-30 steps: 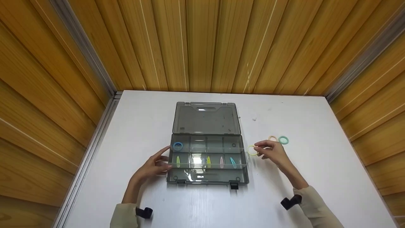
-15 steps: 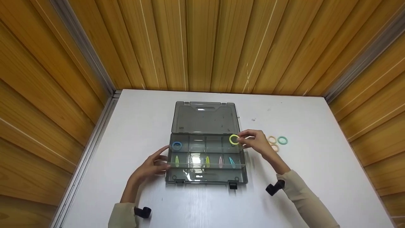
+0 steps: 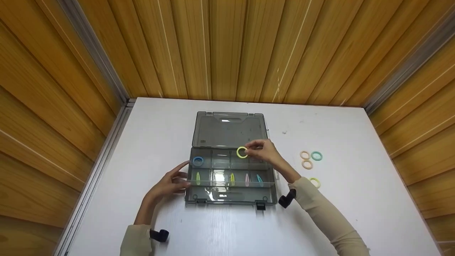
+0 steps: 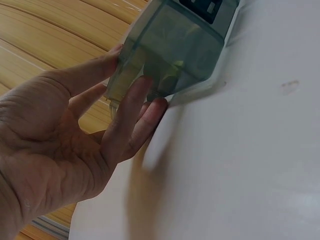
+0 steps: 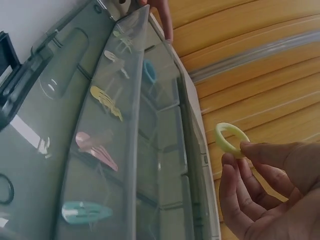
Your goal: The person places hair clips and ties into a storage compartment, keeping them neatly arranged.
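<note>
My right hand (image 3: pixel 263 149) pinches a yellow hair tie (image 3: pixel 237 152) between thumb and fingertips, above the back row of the grey see-through divided box (image 3: pixel 245 196). The right wrist view shows that hair tie (image 5: pixel 220 139) raised beside the box wall. My left hand (image 3: pixel 170 183) touches the box's left side with extended fingers. At the back left, one compartment holds a blue hair tie (image 3: pixel 194 162). Along the middle row lie snap hair clips: green (image 3: pixel 198 179), yellow (image 3: pixel 232 178), pink (image 3: pixel 247 180) and blue (image 3: pixel 259 180); a pale one (image 5: pixel 115 59) shows in the right wrist view.
The box's lid (image 3: pixel 231 133) lies folded back on the white table (image 3: pixel 160 124). To the right are two peach hair ties (image 3: pixel 300 155), a teal one (image 3: pixel 312 155) and another yellow one (image 3: pixel 319 184) near the right sleeve. Wood-patterned walls (image 3: pixel 227 53) surround the table.
My right hand has carried the yellow hair tie leftward from the table right of the box to above its back row. The left hand stays at the box's left side.
</note>
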A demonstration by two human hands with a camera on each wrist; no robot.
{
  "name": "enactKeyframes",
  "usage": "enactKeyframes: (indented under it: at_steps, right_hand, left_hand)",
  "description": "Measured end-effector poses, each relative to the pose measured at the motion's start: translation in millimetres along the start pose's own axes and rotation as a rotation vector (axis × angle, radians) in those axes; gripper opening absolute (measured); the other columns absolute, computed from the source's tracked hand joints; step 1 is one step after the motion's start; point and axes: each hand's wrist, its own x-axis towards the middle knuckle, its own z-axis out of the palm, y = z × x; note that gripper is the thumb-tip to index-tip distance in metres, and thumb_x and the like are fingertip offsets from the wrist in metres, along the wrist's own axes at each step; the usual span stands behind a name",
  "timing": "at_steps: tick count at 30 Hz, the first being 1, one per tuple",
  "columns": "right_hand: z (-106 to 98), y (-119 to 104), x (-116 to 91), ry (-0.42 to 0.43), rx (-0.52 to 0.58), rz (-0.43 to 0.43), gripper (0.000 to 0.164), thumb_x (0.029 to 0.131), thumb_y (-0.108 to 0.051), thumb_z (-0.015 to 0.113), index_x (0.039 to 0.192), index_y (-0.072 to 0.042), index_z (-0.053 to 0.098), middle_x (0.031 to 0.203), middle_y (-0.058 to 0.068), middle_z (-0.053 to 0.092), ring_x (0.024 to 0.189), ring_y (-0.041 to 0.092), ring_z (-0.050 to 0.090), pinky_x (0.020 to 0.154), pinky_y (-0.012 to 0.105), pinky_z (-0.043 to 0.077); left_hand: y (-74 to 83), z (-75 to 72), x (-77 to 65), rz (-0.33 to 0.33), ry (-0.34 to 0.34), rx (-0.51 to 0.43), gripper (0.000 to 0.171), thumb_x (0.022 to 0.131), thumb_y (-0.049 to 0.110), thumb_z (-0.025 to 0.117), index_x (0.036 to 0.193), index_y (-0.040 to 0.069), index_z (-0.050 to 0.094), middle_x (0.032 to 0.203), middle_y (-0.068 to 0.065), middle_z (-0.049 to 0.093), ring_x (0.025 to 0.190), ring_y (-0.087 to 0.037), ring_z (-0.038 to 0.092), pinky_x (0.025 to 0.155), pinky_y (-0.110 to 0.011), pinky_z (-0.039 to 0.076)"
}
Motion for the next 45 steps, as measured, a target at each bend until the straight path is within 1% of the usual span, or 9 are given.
enactKeyframes:
  at_steps: [3, 9, 16, 19, 23, 26, 31, 39, 45]
  right_hand:
    - [13.6, 1.5, 6.8, -0.001, 0.002, 0.004, 0.026, 0.091, -0.009, 0.076, 0.111, 0.007, 0.073, 0.099, 0.019, 0.076, 0.077, 0.011, 0.071, 0.070, 0.029, 0.064]
    - [38.9, 4.2, 16.9, 0.040, 0.076, 0.013, 0.023, 0.089, -0.004, 0.076, 0.107, 0.010, 0.072, 0.095, 0.021, 0.076, 0.071, 0.014, 0.070, 0.061, 0.021, 0.058]
    - [61.6, -4.1, 23.5, 0.020, 0.139, 0.018, 0.021, 0.089, -0.001, 0.075, 0.107, 0.010, 0.072, 0.096, 0.023, 0.076, 0.082, 0.035, 0.075, 0.075, 0.042, 0.065]
    - [69.3, -6.4, 26.3, 0.017, 0.133, 0.025, 0.018, 0.090, -0.001, 0.074, 0.106, 0.009, 0.072, 0.095, 0.021, 0.076, 0.087, 0.041, 0.074, 0.073, 0.036, 0.065]
    - [79.5, -8.7, 31.0, 0.019, 0.111, 0.046, 0.016, 0.089, -0.001, 0.075, 0.104, 0.006, 0.073, 0.095, 0.019, 0.076, 0.082, 0.034, 0.074, 0.065, 0.023, 0.061]
    - [87.6, -10.2, 33.8, 0.011, 0.099, 0.049, 0.016, 0.088, -0.001, 0.077, 0.102, 0.005, 0.074, 0.095, 0.019, 0.077, 0.080, 0.028, 0.075, 0.066, 0.025, 0.062]
    - [100.5, -8.9, 37.5, 0.015, 0.048, 0.002, 0.012, 0.088, 0.000, 0.077, 0.098, 0.006, 0.076, 0.092, 0.021, 0.077, 0.078, 0.027, 0.076, 0.065, 0.025, 0.062]
    - [117.5, -6.8, 44.7, 0.039, -0.117, -0.095, 0.008, 0.085, 0.002, 0.077, 0.091, 0.007, 0.076, 0.086, 0.020, 0.076, 0.069, 0.008, 0.064, 0.060, 0.016, 0.050]
    - [125.3, -5.6, 49.3, 0.043, -0.231, -0.079, 0.007, 0.082, 0.002, 0.078, 0.089, 0.005, 0.077, 0.086, 0.018, 0.077, 0.072, 0.016, 0.068, 0.065, 0.023, 0.055]
  left_hand:
    - [-0.4, 0.1, 0.3, 0.000, 0.001, -0.005, 0.085, 0.094, 0.014, 0.073, 0.164, 0.019, 0.025, 0.140, -0.034, 0.046, 0.112, -0.028, 0.066, 0.095, -0.051, 0.059]
    - [-3.0, -0.1, 1.4, 0.000, -0.005, -0.016, 0.086, 0.094, 0.015, 0.074, 0.164, 0.020, 0.025, 0.141, -0.034, 0.046, 0.113, -0.027, 0.065, 0.095, -0.049, 0.060]
    - [-4.3, -1.2, 0.8, 0.005, -0.010, -0.012, 0.087, 0.094, 0.018, 0.075, 0.164, 0.021, 0.024, 0.143, -0.034, 0.046, 0.115, -0.028, 0.066, 0.096, -0.050, 0.059]
    - [-4.8, -1.2, 0.7, 0.013, -0.019, -0.014, 0.087, 0.094, 0.019, 0.075, 0.164, 0.019, 0.023, 0.143, -0.035, 0.046, 0.115, -0.029, 0.066, 0.096, -0.051, 0.059]
    - [-5.3, -1.4, 0.6, 0.009, -0.011, -0.010, 0.087, 0.094, 0.019, 0.076, 0.164, 0.020, 0.024, 0.142, -0.034, 0.046, 0.114, -0.028, 0.066, 0.097, -0.049, 0.059]
    - [-5.1, -1.3, 0.6, -0.005, -0.001, -0.012, 0.087, 0.093, 0.018, 0.076, 0.164, 0.023, 0.025, 0.142, -0.032, 0.047, 0.113, -0.027, 0.066, 0.096, -0.048, 0.060]
    - [-4.8, -0.5, 1.2, 0.004, -0.003, -0.018, 0.087, 0.094, 0.017, 0.074, 0.164, 0.022, 0.024, 0.141, -0.032, 0.047, 0.110, -0.026, 0.066, 0.094, -0.048, 0.060]
    - [-5.6, -0.3, 2.0, -0.008, -0.004, -0.031, 0.086, 0.094, 0.018, 0.075, 0.164, 0.023, 0.024, 0.142, -0.032, 0.047, 0.111, -0.026, 0.066, 0.095, -0.048, 0.060]
    - [-6.8, -1.0, 2.4, 0.008, -0.017, -0.040, 0.087, 0.094, 0.017, 0.075, 0.164, 0.021, 0.024, 0.141, -0.034, 0.047, 0.112, -0.028, 0.067, 0.095, -0.048, 0.060]
